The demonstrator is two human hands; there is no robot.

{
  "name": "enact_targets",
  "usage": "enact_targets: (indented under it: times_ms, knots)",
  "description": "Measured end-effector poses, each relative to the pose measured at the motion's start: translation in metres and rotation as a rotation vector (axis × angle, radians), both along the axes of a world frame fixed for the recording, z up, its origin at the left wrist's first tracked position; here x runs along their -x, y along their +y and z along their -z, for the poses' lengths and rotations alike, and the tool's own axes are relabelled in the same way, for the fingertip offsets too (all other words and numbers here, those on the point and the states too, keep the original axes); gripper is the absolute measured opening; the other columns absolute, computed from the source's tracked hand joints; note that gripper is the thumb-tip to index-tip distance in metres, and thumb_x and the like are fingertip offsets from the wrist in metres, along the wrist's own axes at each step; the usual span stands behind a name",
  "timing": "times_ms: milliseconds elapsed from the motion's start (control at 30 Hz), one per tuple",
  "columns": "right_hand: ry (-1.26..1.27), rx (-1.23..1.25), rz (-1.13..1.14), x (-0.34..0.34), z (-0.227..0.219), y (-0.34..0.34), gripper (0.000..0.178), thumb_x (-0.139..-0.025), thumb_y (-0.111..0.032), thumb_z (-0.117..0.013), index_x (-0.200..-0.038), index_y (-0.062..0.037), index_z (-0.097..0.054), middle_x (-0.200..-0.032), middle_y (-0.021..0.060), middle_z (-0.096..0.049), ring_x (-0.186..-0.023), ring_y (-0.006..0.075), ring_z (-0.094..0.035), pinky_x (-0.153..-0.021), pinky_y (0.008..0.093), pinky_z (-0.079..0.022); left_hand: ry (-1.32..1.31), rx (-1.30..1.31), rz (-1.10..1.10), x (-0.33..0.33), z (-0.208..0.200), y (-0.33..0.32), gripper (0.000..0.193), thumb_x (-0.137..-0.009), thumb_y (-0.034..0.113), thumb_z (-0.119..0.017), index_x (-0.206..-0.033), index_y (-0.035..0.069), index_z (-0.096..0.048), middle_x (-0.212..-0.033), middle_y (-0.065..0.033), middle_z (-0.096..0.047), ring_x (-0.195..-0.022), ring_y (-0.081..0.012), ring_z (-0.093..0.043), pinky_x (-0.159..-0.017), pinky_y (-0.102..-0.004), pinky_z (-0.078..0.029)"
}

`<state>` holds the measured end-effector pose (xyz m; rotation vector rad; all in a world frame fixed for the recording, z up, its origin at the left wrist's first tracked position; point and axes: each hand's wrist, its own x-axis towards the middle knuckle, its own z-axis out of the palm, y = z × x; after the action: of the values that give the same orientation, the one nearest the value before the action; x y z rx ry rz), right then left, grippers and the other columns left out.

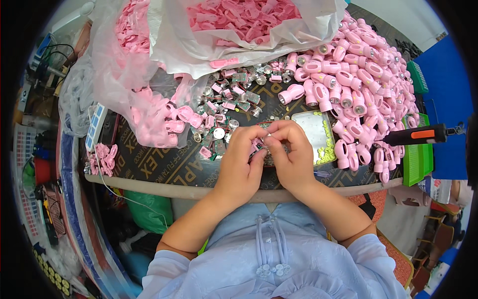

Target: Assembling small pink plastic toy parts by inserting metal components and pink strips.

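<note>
Close to the table's front edge, my left hand and my right hand meet, both closed. Thumbs and forefingers pinch together around something small that the fingers mostly hide. A bit of pink shows beside the left fingertips; whether it is held or lies behind them I cannot tell. Under the hands is a round, red-rimmed dish, largely covered. Left of my left hand lie loose small lamp modules with silver reflectors, pink parts and green boards. Beside my right hand is a shallow tray with small yellow-green pieces.
Pink mini flashlights are heaped at the right. White bags of pink shells stand at the back, and more pink shells spill leftward. A black and orange electric screwdriver hangs at right, near a green basket.
</note>
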<state>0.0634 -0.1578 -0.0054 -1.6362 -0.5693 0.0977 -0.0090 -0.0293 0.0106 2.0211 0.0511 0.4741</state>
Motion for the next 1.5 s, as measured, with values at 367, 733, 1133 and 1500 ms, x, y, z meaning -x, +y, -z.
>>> enact_targets:
  times_ms: [367,733,1133,1500]
  knots:
    - [-0.095,0.343,-0.153,-0.057,-0.029,-0.067,0.01,-0.088,-0.007,-0.07,-0.096,-0.0022,-0.072,-0.092,0.0053,-0.067,-0.085,0.0162,-0.061,-0.074,0.0292,-0.048,0.23,0.642,0.039,-0.006,0.013,0.028,0.026,-0.089,0.003,-0.071,-0.114,0.001,-0.063,-0.105,-0.0015,-0.064,-0.096,-0.0079,-0.059,-0.084,-0.0243,-0.049]
    - [-0.745,0.783,-0.334,-0.065,-0.035,-0.112,0.01,-0.066,-0.001,-0.066,-0.074,-0.0065,-0.07,-0.081,0.0047,-0.061,-0.087,0.0258,-0.056,-0.075,0.0371,-0.047,0.395,0.967,0.173,-0.012,0.012,0.023,0.018,-0.094,0.007,-0.067,-0.107,0.008,-0.054,-0.097,-0.0004,-0.064,-0.076,-0.0046,-0.055,-0.065,-0.0189,-0.044]
    - [-0.595,0.598,-0.339,-0.064,-0.028,-0.087,0.014,-0.075,-0.002,-0.072,-0.087,-0.0061,-0.065,-0.09,0.0065,-0.06,-0.091,0.0274,-0.055,-0.081,0.0385,-0.045,0.525,1.02,0.254,-0.021,0.006,0.024,0.018,-0.101,0.01,-0.053,-0.117,0.002,-0.054,-0.096,-0.0037,-0.06,-0.081,-0.0108,-0.057,-0.068,-0.0236,-0.045]
    - [-0.717,0.427,-0.334,-0.042,-0.039,-0.034,0.011,-0.076,-0.012,-0.066,-0.086,-0.0075,-0.064,-0.096,0.0058,-0.06,-0.097,0.0278,-0.055,-0.086,0.0417,-0.044,0.479,0.944,0.262,-0.022,0.0,0.014,0.015,-0.101,0.01,-0.054,-0.115,0.005,-0.051,-0.098,-0.0044,-0.061,-0.083,-0.0115,-0.06,-0.068,-0.0242,-0.047]
